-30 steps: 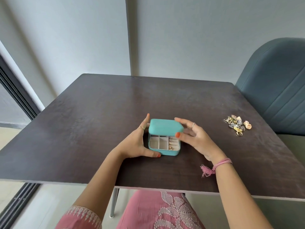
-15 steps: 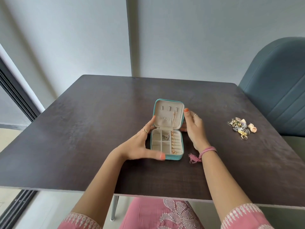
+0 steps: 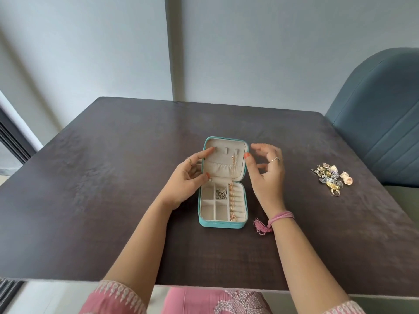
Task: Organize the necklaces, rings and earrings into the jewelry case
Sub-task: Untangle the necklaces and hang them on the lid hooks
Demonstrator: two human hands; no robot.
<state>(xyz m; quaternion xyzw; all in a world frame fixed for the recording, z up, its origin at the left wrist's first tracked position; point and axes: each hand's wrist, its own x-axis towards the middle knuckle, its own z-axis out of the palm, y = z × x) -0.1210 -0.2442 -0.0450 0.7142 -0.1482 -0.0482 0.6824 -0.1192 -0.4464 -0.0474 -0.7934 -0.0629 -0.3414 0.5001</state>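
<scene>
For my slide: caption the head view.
Both hands flank the open case; jewelry pile waits at right.

The jewelry case [image 3: 222, 223] is sitting open near the middle of the desk [image 3: 90, 200], its lid [image 3: 225, 158] standing up behind the tray. A chain necklace [image 3: 232, 196] is hanging from the lid's inside down into the tray's right-hand section, and another chain [image 3: 221, 193] is lying in a rear middle compartment. The left hand [image 3: 186, 180] is resting against the lid's left edge, and the right hand [image 3: 264, 171] is hovering just beside the lid's right edge. A pile of jewelry [image 3: 332, 179] is lying on the desk well to the right of the case. A chair [image 3: 376, 123] is standing at the desk's far right corner.
</scene>
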